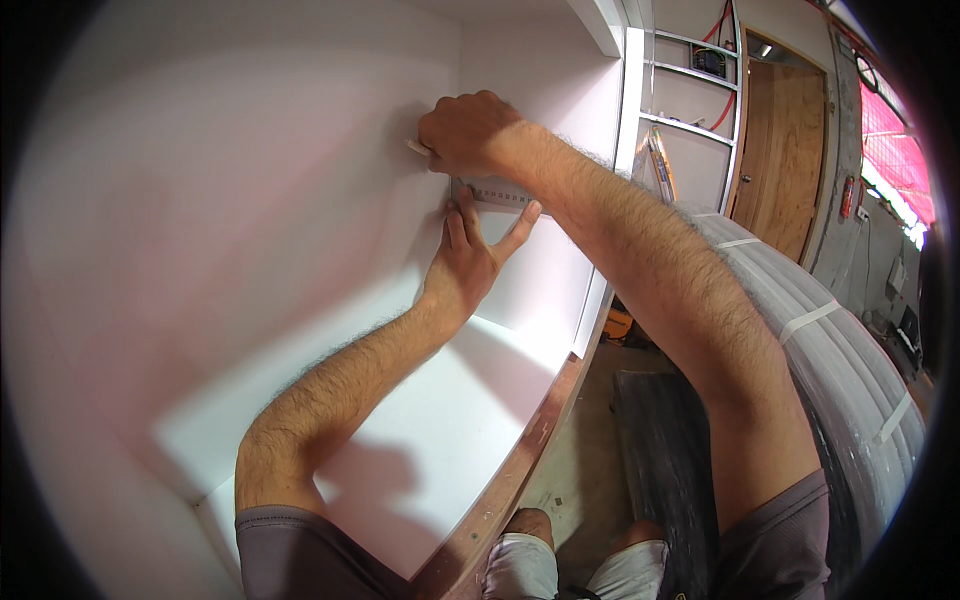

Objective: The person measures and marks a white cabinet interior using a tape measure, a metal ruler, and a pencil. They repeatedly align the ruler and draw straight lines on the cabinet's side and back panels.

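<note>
Inside a white cabinet box (250, 130), both my hands are at the far corner. My left hand (465, 262) reaches up with thumb and fingers spread, its tips holding a flat grey plate (500, 192) against the white panel. A row of small dark marks or slots runs along this plate; its upper part is hidden behind my right hand and wrist. Just above, my right hand (472, 135) is closed in a fist around a thin pale stick (418, 148), perhaps a pencil. Only one end of the stick shows, pointing left near the panel.
A brown wooden edge (480, 525) runs along the cabinet's near side. To the right lie plastic-wrapped, strapped panels (810, 320) and a dark wrapped stack (655, 450). Beyond stand a metal-framed shelf (690, 120) and a wooden door (785, 150). A yellow tool (618, 325) sits low behind the cabinet edge.
</note>
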`<state>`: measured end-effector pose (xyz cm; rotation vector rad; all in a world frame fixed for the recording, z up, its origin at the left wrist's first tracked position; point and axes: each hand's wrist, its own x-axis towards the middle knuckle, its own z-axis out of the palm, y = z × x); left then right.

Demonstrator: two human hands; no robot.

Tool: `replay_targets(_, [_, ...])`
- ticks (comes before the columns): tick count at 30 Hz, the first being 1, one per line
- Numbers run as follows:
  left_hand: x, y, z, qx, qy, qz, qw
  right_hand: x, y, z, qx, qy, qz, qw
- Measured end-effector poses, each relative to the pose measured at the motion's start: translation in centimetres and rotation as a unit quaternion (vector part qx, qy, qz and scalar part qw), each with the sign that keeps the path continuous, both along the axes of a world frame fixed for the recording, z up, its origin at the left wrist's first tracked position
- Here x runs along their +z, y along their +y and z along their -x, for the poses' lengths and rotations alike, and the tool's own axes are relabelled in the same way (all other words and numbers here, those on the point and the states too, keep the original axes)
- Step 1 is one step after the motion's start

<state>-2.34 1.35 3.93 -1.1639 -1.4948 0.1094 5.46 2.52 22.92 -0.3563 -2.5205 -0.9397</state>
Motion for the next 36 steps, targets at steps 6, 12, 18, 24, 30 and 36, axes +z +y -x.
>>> replay_targets(6, [-0.1,-0.1,-0.1,0.029,0.021,-0.010,0.999,-0.4,0.2,0.3,-0.007,0.001,0.003,1.000])
replay_targets(12, [0.3,-0.4,-0.5,0.033,0.016,0.001,0.999,-0.5,-0.5,-1.0,-0.016,-0.022,-0.027,0.999])
replay_targets(18, [0.6,-0.8,-0.9,0.036,0.003,0.023,0.999,-0.7,0.4,-2.6,0.020,-0.013,-0.071,0.997])
replay_targets(24, [1.0,-1.2,-0.9,0.081,0.044,0.064,0.994,-0.4,-0.9,-5.3,0.011,-0.019,-0.089,0.996])
replay_targets(30, [1.0,-0.9,-0.9,0.072,0.034,0.069,0.994,-0.1,-0.3,-7.2,0.043,-0.017,-0.088,0.995])
replay_targets(36, [0.3,-0.4,-0.2,0.040,0.032,0.015,0.999,-0.7,0.0,-6.1,0.040,-0.011,-0.084,0.996])
